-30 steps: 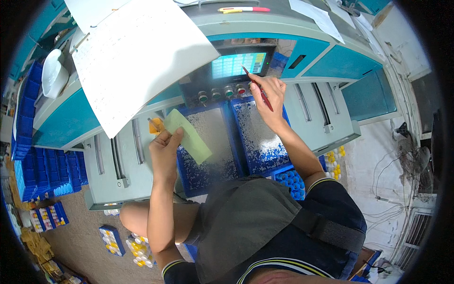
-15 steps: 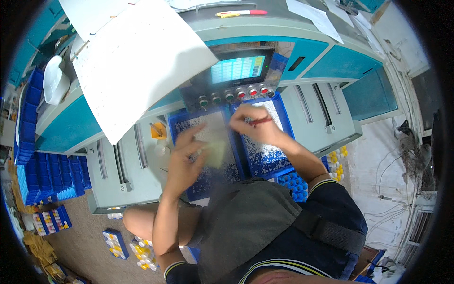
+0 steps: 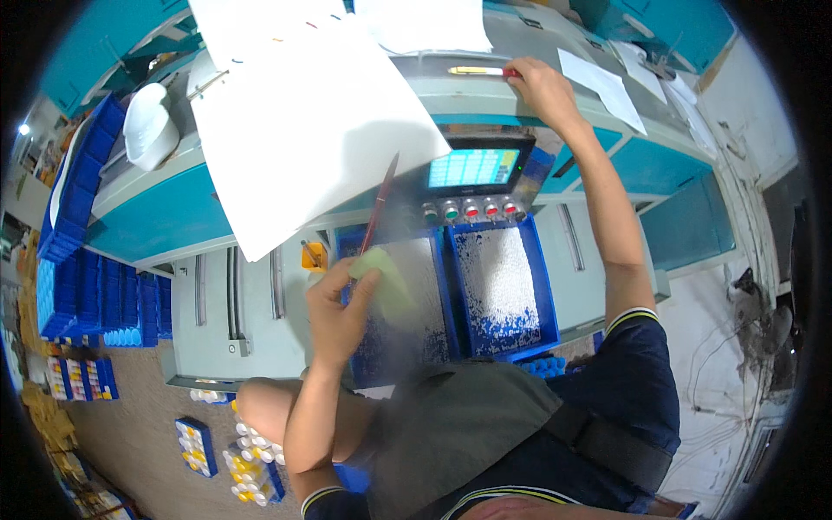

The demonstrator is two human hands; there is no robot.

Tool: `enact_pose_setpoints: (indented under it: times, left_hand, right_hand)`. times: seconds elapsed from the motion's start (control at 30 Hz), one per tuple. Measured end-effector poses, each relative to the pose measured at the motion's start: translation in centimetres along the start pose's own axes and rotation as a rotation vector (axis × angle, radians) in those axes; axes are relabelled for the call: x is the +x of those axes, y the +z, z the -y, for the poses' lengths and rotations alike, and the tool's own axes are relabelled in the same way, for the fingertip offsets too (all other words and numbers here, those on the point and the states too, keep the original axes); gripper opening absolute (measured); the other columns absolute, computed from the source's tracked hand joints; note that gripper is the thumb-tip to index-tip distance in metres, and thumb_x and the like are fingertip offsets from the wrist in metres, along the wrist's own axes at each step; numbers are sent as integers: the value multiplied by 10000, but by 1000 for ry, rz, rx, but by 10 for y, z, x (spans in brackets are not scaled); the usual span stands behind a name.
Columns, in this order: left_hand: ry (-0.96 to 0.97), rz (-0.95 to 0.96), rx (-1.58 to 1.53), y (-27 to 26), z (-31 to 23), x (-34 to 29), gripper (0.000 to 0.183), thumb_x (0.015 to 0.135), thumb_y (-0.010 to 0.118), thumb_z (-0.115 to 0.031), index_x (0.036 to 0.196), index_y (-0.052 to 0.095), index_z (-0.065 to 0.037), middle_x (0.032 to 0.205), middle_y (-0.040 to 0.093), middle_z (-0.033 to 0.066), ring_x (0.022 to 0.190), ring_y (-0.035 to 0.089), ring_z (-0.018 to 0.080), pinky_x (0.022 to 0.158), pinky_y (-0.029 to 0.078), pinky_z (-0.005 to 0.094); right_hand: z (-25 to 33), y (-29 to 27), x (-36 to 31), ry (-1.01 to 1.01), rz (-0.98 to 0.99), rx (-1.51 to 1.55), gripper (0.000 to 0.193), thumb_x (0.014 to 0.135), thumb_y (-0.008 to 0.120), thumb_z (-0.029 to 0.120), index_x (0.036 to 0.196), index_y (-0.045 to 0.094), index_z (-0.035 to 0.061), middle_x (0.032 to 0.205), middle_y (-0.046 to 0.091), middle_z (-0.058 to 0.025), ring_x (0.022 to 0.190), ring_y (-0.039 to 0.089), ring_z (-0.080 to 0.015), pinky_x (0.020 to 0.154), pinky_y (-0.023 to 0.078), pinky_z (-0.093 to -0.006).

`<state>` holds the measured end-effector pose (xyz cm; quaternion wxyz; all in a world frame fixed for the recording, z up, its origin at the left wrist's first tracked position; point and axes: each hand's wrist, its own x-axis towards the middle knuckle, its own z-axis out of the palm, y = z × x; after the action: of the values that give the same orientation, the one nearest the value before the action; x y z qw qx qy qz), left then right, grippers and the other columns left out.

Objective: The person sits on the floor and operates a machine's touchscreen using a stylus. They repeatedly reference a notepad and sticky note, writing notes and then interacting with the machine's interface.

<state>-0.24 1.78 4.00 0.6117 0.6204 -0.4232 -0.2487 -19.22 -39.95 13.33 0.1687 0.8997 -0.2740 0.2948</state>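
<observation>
My left hand (image 3: 336, 312) is closed on a pale green slip (image 3: 387, 276) and a slim red pointed tool like tweezers (image 3: 378, 211), whose tip points up over the large white sheet. Both are held above the left blue tray (image 3: 354, 380). Up on the machine's ledge, my right hand (image 3: 544, 89) reaches out and its fingertips pinch the red end of a yellow, white and red pen (image 3: 477, 71). The pen lies level along the ledge. Small white pieces fill much of the right blue tray (image 3: 548, 322).
A lit screen (image 3: 474, 168) and a row of round buttons (image 3: 471, 210) sit behind the trays. The large white sheet (image 3: 303, 130) hangs over the panel. A small yellow box (image 3: 314, 256) stands left of the trays. Yellow and white capped containers (image 3: 196, 446) are on the floor.
My right hand has moved from above the right tray up to the pen on the ledge. The red tool has passed from my right hand to my left, which still holds the green slip.
</observation>
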Motion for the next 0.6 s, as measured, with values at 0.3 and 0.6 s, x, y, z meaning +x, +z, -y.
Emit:
enact_pose_setpoints:
  times: [0.3,0.6]
  left_hand:
    - [769,-74,1064,-2,5,39,77,886,775,-87,946,817,-112,1211,769,-1,1434,542,328,1263,328,581]
    - [773,-31,977,26,27,107,88,852,765,-104,899,814,-48,1289,735,100,1507,469,391,1250,400,612]
  right_hand:
    - [47,-26,24,-187,-55,192,222,1031,619,90,1248,650,55,1174,651,-132,1065,667,-369,930,543,-474]
    - [146,-48,47,-426,-151,-85,453,869,689,47,1298,752,178,975,720,-87,902,715,-271,779,575,-384]
